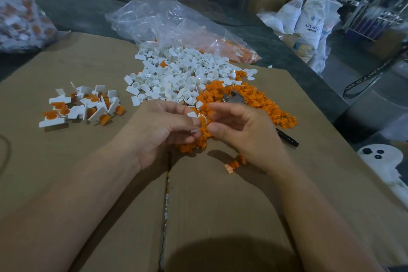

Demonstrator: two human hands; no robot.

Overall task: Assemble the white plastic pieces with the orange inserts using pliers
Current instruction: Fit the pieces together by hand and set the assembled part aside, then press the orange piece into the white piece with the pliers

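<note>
Cardboard, a flattened carton with a taped seam running toward 6 o'clock, serves as the worktop (66, 161) in the head view; both forearms reach in from the lower edge and the hands meet near the middle; the left hand (161, 126) has its grip narrow, thumb and curled fingers pinching a white piece (192, 114) just above the near edge of the orange heap; the right hand (240, 130) meets it from 3 o'clock, thumb and forefinger drawn close on an orange insert (204, 119) that sits at the white piece's ring, though whether it is fully seated I cannot tell; the remaining right fingers are loosely curled; at 12 o'clock from the hands lies the heap of white pieces (176, 73), and spreading from 1 to 3 o'clock the heap of orange inserts (265, 106); the pliers (234, 97) rest on that orange heap just beyond the right fingertips, untouched by either hand, only their metal head showing; at 9 to 10 o'clock, well apart from the hands, lies a small cluster of assembled pieces (81, 106), white with orange set in; a few stray inserts (235, 164) lie under the right wrist; a black marker (287, 137) lies at 3 o'clock, near the orange heap's edge; a crumpled clear bag (165, 22) holding more orange parts lies beyond the white heap at 12 o'clock; another bag of mixed parts (19, 17) sits at 10 o'clock, blurred; white sacks (309, 20) stand on the floor at 2 o'clock.
</note>
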